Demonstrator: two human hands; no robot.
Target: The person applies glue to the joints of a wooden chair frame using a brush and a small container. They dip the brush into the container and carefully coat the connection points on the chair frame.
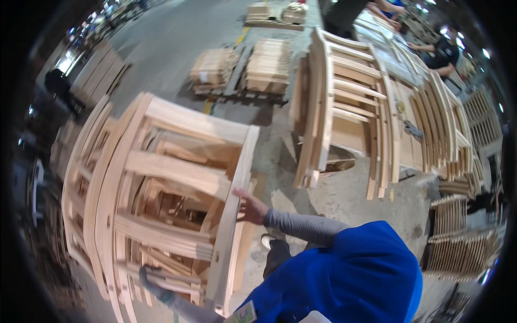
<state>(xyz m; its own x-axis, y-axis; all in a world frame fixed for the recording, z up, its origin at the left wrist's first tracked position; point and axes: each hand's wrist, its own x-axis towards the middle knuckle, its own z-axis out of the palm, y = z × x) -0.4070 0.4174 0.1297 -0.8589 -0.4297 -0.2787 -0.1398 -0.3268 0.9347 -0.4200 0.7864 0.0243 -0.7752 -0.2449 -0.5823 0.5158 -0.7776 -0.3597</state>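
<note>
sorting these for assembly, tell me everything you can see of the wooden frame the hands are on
The wooden frame is pale, unfinished-looking wood: two long side rails joined by flat, gently curved cross slats. It stands tilted atop a stack of similar frames. The right hand rests open against its right rail; the left hand touches its lower slats.

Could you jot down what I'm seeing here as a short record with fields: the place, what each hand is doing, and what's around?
Place: workshop with a concrete floor
Right hand: open, flat against the side rail of the top wooden frame
Left hand: low at the near edge of the same stack, grip hidden
Stack: curved slatted frames piled under the top one
Nearby: a second frame stack standing upright, bundled boards on a pallet
Others: people at a bench at upper right
</note>
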